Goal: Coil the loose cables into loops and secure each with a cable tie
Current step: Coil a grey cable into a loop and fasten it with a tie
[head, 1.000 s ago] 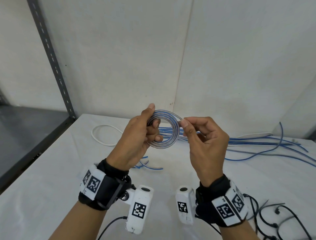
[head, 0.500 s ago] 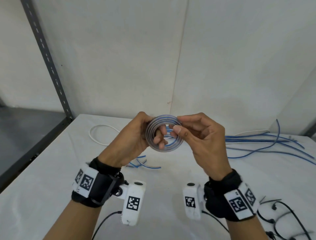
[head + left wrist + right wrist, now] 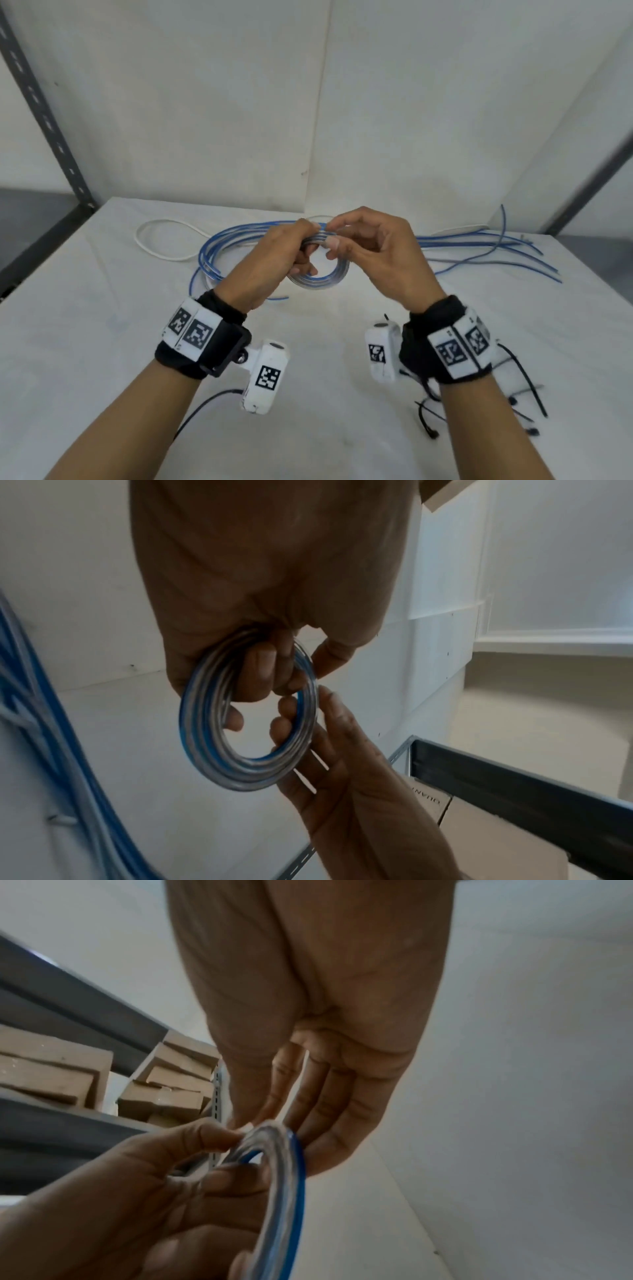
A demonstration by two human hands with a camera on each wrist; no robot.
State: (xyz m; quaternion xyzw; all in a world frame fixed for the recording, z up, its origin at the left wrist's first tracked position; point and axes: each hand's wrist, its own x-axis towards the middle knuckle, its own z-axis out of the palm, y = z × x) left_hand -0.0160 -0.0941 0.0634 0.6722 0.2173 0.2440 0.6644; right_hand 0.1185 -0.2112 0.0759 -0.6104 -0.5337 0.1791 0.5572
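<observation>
A small coil of clear-and-blue cable (image 3: 325, 283) hangs in the air over the white table (image 3: 85, 342). My left hand (image 3: 301, 255) grips its left side, with the fingers curled through the loop (image 3: 246, 723). My right hand (image 3: 334, 246) meets it from the right and pinches the coil's top edge between thumb and fingers (image 3: 284, 707). In the right wrist view the coil (image 3: 284, 1191) stands edge-on below my straight right fingers (image 3: 329, 1102). No tie is visible on the coil.
Loose blue cables (image 3: 479, 246) fan out across the back of the table, with a blue loop (image 3: 219, 253) and a white cable (image 3: 154, 240) at the back left. Black cable ties (image 3: 527, 387) lie at the front right. A metal shelf post (image 3: 44, 113) stands left.
Both hands have come down toward the table with the coil, which now tilts flatter. My right hand has shifted from the coil's right side to its top edge.
</observation>
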